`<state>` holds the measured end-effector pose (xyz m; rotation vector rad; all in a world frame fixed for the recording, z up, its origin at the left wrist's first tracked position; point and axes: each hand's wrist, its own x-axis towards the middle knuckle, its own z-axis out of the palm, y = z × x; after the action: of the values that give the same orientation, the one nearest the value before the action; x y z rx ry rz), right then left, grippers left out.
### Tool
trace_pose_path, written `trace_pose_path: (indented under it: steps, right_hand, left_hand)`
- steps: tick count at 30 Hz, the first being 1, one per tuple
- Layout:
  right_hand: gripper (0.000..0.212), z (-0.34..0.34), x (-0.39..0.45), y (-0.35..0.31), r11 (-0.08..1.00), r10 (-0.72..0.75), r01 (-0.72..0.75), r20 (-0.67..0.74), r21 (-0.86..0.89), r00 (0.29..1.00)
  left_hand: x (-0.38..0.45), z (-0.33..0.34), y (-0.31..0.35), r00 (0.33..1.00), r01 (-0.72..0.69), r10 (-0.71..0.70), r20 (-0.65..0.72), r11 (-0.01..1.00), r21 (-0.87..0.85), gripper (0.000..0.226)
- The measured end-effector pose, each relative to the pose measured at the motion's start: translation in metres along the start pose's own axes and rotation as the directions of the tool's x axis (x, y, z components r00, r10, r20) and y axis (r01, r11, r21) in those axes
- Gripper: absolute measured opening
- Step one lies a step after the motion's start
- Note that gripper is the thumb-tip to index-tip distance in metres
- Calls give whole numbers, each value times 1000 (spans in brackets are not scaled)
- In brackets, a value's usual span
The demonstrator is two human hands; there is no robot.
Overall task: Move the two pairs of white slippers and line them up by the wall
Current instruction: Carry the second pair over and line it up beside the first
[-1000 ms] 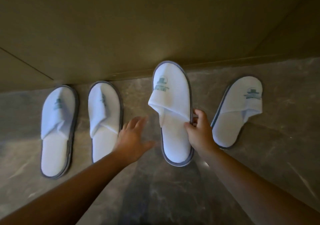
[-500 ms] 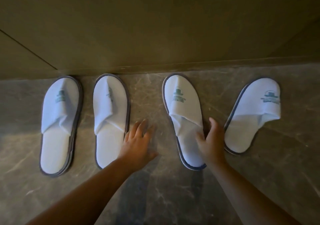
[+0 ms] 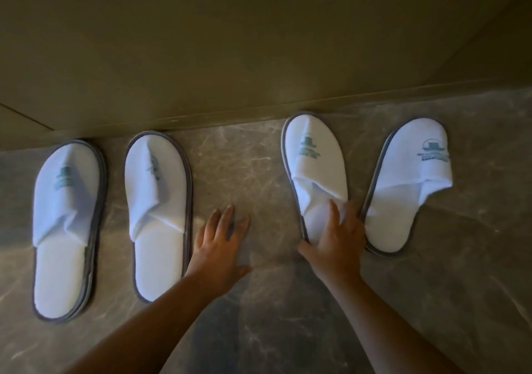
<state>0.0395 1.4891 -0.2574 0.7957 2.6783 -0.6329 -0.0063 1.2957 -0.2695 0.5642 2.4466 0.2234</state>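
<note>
From your head camera: four white slippers sit toes to the wall (image 3: 259, 43) on the marble floor (image 3: 244, 172). Your right hand (image 3: 335, 237) presses the third slipper (image 3: 315, 166), fingers spread. Your left hand (image 3: 220, 244) lies flat, spread, beside the second slipper (image 3: 157, 198).

Each white slipper is carrying a teal hat-shaped emblem on its toe cover, with lines of lettering under it that are blurring too much to read. It is showing most plainly on the far-right slipper (image 3: 408, 183) and the third slipper (image 3: 315, 166); on the far-left slipper (image 3: 66, 201) it is fainter, and on the second slipper (image 3: 157, 189) a fold is hiding most of it.
</note>
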Motion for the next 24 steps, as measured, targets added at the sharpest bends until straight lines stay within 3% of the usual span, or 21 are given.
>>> trace_pose_path:
  steps: [7,20,24]
  right_hand:
    - [85,-14,14,26,997,69,-71,-73,-24,995]
    - [85,-21,14,41,999,10,-12,-48,-51,999]
    - [75,-34,15,53,1000,20,-19,-212,7,977]
  left_hand:
    - [17,2,25,997,0,-3,77,999,37,94]
    - [22,-1,33,994,55,-60,92,997,61,96]
    - [26,-1,56,1000,6,-5,-11,1000,30,93]
